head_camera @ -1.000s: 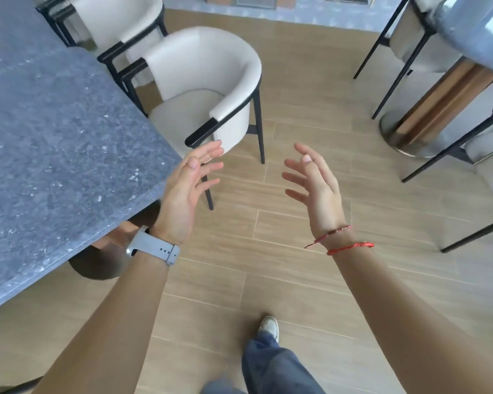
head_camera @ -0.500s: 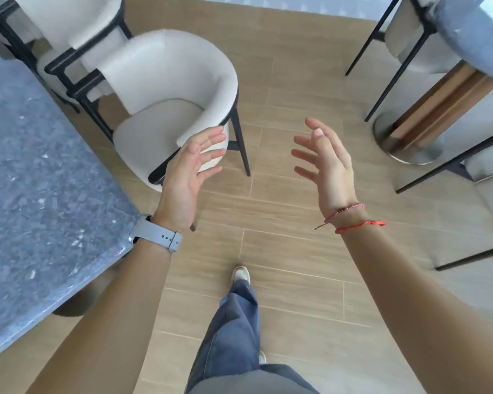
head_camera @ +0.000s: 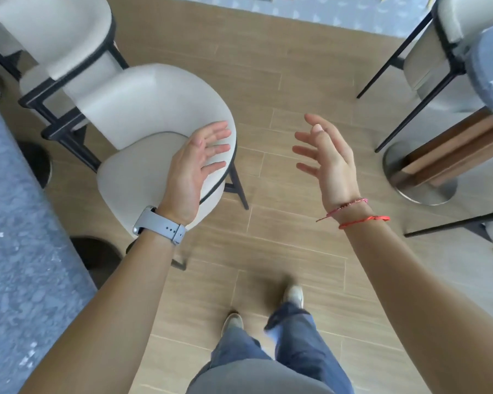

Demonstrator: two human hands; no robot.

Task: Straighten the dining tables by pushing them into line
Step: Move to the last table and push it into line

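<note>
Head view: chair (head_camera: 143, 109) nearer hands (head_camera: 194, 163) than before.

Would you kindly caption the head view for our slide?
Both open hands, left and right, raised between a speckled grey stone table and a cream upholstered chair.

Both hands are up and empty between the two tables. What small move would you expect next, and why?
Probably a step forward with the left hand turning toward the grey stone table at the person's left. Both it and the right hand are open, holding nothing and touching no table. The left hand hangs over the cream chair, which does not need straightening.
</note>
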